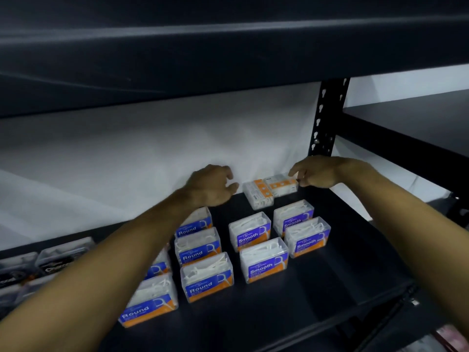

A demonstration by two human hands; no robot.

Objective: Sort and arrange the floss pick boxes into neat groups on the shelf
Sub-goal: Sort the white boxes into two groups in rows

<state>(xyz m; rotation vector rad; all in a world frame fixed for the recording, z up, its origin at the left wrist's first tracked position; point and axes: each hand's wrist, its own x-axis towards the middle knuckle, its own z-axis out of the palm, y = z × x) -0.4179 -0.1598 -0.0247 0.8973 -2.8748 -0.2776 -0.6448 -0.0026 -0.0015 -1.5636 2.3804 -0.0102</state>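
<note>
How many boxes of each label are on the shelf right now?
Round boxes: 5, one mostly hidden behind the left arm
Smooth boxes: 4
Orange-topped boxes lying at the back: 2; the right hand touches one
Dark-labelled boxes far left: at least 3, blurred, count uncertain
Total: at least 14

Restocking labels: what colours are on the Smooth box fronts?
Blue with an orange bottom strip, on the Smooth boxes; head view.

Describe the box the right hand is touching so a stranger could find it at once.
Look to the back of the black shelf, near the upright post. Two orange-topped boxes lie there behind the blue Smooth boxes. It is the right one, at the right hand's fingertips.
</note>
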